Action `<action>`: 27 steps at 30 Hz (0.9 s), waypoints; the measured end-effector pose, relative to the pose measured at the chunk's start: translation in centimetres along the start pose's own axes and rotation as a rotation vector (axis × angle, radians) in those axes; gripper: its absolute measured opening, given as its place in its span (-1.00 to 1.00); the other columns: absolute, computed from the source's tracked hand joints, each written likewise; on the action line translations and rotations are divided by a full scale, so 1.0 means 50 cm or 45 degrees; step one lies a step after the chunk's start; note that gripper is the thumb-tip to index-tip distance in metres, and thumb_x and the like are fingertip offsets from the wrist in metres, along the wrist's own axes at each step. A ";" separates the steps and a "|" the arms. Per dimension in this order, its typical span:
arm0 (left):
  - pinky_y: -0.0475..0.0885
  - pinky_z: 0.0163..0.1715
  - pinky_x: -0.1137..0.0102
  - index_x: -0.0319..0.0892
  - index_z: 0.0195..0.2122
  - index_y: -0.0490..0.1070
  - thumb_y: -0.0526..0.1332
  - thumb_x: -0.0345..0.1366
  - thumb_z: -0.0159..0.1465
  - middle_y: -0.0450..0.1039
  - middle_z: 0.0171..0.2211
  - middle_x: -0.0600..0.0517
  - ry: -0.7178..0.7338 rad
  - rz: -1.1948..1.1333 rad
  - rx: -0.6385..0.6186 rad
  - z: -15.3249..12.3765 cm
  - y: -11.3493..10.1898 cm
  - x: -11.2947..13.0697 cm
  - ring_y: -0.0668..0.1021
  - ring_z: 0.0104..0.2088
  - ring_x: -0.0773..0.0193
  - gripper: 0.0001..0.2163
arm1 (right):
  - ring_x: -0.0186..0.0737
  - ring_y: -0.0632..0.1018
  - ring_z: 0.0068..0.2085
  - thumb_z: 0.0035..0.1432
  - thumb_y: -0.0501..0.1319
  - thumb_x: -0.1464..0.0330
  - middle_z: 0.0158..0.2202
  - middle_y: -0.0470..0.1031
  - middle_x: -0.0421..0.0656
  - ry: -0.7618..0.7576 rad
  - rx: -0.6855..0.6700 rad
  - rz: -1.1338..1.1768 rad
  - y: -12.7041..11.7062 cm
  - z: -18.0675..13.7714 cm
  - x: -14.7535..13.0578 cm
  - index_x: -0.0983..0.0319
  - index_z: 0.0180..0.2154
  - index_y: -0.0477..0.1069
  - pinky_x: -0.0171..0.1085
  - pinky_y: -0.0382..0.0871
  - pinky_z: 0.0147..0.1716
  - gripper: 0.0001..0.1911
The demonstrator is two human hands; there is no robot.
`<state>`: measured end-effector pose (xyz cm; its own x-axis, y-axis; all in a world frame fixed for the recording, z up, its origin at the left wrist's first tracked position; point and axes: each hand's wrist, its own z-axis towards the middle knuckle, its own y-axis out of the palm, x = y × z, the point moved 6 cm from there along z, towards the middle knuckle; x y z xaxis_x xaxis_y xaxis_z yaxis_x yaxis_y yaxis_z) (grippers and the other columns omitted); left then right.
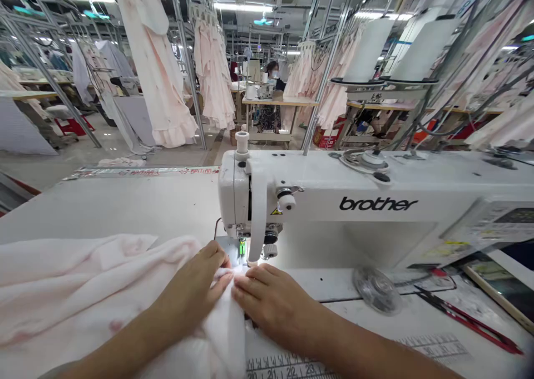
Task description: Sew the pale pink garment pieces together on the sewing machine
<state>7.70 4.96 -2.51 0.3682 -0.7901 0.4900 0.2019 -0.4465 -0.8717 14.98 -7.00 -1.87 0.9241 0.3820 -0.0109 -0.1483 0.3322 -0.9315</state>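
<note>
A pale pink fabric point(75, 290) lies bunched across the white table, its edge running up to the needle area point(242, 251) of a white Brother sewing machine point(375, 201). My left hand point(196, 293) rests on the fabric with fingers together, pressing its edge just in front of the presser foot. My right hand point(271, 301) lies flat beside it, fingers stretched toward the needle, touching the same edge. The two hands' fingertips almost meet.
Red-handled scissors point(467, 318) and a round bobbin-like disc point(375, 287) lie right of the machine. A ruler strip point(292, 368) runs along the table's front edge. Pink garments point(212, 73) hang on racks behind; a person point(273, 75) sits at a far table.
</note>
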 end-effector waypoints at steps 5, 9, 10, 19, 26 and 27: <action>0.31 -0.11 0.12 -0.14 -0.33 0.33 0.03 -0.36 0.28 0.35 -0.15 -0.02 0.039 0.079 0.098 0.004 0.002 0.004 0.43 -0.13 0.09 -0.89 | -0.14 0.42 -0.16 0.35 0.08 0.51 -0.15 0.49 -0.02 0.028 -0.052 -0.017 0.007 0.000 0.001 0.36 -0.06 0.37 -0.14 0.30 -0.02 -0.83; 0.28 -0.06 0.10 -0.14 -0.32 0.33 0.02 -0.37 0.29 0.35 -0.09 -0.05 0.093 0.124 0.172 0.015 0.013 0.000 0.39 0.00 0.05 -0.88 | -0.12 0.40 -0.15 0.34 0.10 0.50 -0.16 0.48 -0.04 0.052 -0.061 -0.058 0.011 -0.002 0.007 0.35 -0.10 0.37 -0.14 0.27 -0.06 -0.86; 0.28 -0.07 0.11 -0.14 -0.32 0.33 0.02 -0.37 0.29 0.36 -0.12 -0.05 0.102 0.136 0.181 0.020 0.015 0.000 0.39 -0.02 0.05 -0.88 | -0.11 0.40 -0.15 0.34 0.11 0.49 -0.16 0.47 -0.04 0.068 -0.065 -0.066 0.011 -0.003 0.011 0.34 -0.11 0.38 -0.14 0.27 -0.08 -0.87; 0.31 -0.13 0.16 -0.16 -0.44 0.31 0.02 -0.39 0.27 0.35 -0.34 -0.02 0.068 0.211 0.206 0.080 0.004 0.000 0.42 -0.21 0.10 -0.83 | -0.07 0.38 -0.13 0.19 0.21 0.53 -0.29 0.43 -0.10 0.207 -0.055 -0.166 0.006 0.003 0.053 0.31 -0.16 0.38 -0.13 0.20 -0.03 -0.84; 0.33 -0.17 0.22 -0.16 -0.50 0.27 0.03 -0.44 0.21 0.32 -0.42 0.02 0.041 0.258 0.202 0.090 0.000 -0.001 0.43 -0.28 0.15 -0.84 | -0.13 0.38 -0.11 0.27 0.14 0.51 -0.19 0.43 -0.06 0.274 -0.050 -0.184 0.012 0.002 0.066 0.25 -0.22 0.37 -0.15 0.15 0.03 -0.92; 0.34 -0.16 0.22 -0.16 -0.49 0.29 0.04 -0.44 0.21 0.33 -0.41 0.02 0.036 0.259 0.209 0.089 0.000 -0.001 0.43 -0.27 0.14 -0.85 | -0.13 0.38 -0.11 0.28 0.14 0.50 -0.18 0.43 -0.06 0.275 -0.047 -0.176 0.012 0.001 0.066 0.25 -0.22 0.37 -0.15 0.15 0.03 -0.93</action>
<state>11.71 6.88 -2.59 0.3915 -0.8690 0.3027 0.2716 -0.2052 -0.9403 17.91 -5.49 -2.44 0.9891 0.1408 0.0438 -0.0060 0.3352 -0.9421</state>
